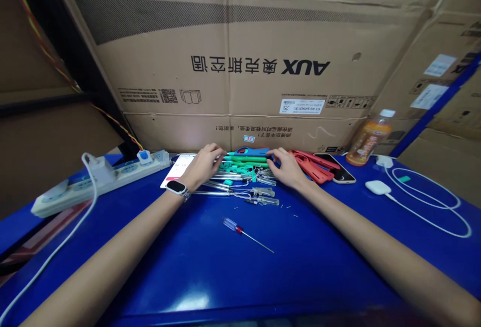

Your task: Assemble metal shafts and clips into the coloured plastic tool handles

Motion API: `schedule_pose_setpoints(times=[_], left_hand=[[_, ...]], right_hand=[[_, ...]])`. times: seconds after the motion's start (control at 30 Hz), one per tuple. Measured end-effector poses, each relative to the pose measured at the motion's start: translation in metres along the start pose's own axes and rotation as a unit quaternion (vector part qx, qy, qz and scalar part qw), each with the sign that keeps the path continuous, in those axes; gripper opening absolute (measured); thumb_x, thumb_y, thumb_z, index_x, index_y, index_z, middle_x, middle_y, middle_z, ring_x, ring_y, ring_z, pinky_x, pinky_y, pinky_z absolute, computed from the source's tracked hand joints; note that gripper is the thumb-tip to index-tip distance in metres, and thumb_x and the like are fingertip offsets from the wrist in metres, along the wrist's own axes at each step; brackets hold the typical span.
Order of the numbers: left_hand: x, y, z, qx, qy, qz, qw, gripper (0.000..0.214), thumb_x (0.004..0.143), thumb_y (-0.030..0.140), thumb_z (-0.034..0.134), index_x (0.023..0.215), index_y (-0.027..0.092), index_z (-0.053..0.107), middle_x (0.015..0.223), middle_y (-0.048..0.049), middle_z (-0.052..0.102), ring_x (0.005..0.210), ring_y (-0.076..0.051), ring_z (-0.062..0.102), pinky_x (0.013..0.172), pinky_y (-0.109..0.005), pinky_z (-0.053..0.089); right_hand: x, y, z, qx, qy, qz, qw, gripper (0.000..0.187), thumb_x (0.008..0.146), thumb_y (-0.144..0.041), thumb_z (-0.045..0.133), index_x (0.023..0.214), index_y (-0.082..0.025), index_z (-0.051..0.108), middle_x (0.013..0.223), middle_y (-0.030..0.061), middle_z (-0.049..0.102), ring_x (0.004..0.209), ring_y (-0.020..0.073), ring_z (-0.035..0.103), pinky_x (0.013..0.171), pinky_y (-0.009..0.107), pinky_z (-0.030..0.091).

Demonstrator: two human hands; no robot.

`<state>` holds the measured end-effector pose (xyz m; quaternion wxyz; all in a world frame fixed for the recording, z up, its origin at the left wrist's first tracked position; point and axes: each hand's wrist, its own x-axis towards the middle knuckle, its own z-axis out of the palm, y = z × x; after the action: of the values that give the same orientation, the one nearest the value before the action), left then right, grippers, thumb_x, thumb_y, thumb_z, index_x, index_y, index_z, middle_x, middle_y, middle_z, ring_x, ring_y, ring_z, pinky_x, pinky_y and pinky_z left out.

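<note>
Both my arms reach forward over a blue table (195,267). My left hand (205,164), a smartwatch on its wrist, rests with curled fingers on the left end of a pile of green and blue plastic tools and metal parts (244,166). My right hand (285,165) lies on the pile's right end, fingers bent onto a green piece. Whether either hand grips a piece is hidden. Nearer to me a small screwdriver (246,234) with a clear and red handle lies alone on the table.
A white power strip (97,179) with a plugged cable lies at the left. Red plastic pieces (313,166), a phone (340,171), an orange drink bottle (368,139) and a white charger with looped cable (417,201) sit right. Cardboard boxes (244,66) wall the back.
</note>
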<state>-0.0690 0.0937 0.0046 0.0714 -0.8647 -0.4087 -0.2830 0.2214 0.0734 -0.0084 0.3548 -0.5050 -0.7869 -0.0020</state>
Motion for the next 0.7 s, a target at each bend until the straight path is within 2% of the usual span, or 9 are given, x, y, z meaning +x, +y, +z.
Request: schedule_pose_setpoints(times=[0.27, 0.43, 0.53, 0.7], left_hand=[[-0.043, 0.044, -0.022, -0.056, -0.036, -0.002, 0.998, 0.021, 0.098, 0.026, 0.044, 0.100, 0.019, 0.063, 0.102, -0.0078, 0.061, 0.098, -0.024, 0.059, 0.087, -0.038, 0.049], [-0.053, 0.071, -0.023, -0.073, -0.065, 0.030, 0.995, 0.022, 0.098, 0.026, 0.043, 0.100, 0.018, 0.064, 0.102, -0.0089, 0.062, 0.097, -0.024, 0.059, 0.087, -0.040, 0.049], [-0.057, 0.073, -0.016, -0.094, -0.073, 0.039, 0.992, 0.022, 0.098, 0.025, 0.043, 0.101, 0.018, 0.064, 0.101, -0.0090, 0.062, 0.097, -0.024, 0.059, 0.088, -0.039, 0.049], [-0.064, 0.064, -0.009, -0.119, -0.078, 0.029, 0.989, 0.021, 0.097, 0.026, 0.045, 0.103, 0.019, 0.064, 0.102, -0.0080, 0.062, 0.101, -0.024, 0.059, 0.091, -0.040, 0.049]], right_hand=[[-0.029, -0.029, -0.006, 0.046, -0.049, -0.026, 0.997, 0.016, 0.089, -0.022, 0.052, 0.094, -0.017, 0.067, 0.087, 0.0056, 0.066, 0.073, 0.0174, 0.058, 0.069, 0.030, 0.041], [-0.050, -0.044, -0.011, 0.055, -0.077, -0.037, 0.995, 0.016, 0.089, -0.024, 0.055, 0.098, -0.019, 0.067, 0.094, 0.0059, 0.070, 0.085, 0.0199, 0.059, 0.078, 0.034, 0.043], [-0.061, -0.049, -0.012, 0.053, -0.089, -0.034, 0.994, 0.016, 0.087, -0.029, 0.061, 0.099, -0.020, 0.067, 0.094, 0.0056, 0.070, 0.093, 0.0224, 0.058, 0.083, 0.036, 0.043], [-0.067, -0.050, -0.009, 0.046, -0.088, -0.029, 0.995, 0.020, 0.087, -0.029, 0.062, 0.104, -0.021, 0.066, 0.101, 0.0062, 0.068, 0.100, 0.0229, 0.058, 0.088, 0.038, 0.043]])
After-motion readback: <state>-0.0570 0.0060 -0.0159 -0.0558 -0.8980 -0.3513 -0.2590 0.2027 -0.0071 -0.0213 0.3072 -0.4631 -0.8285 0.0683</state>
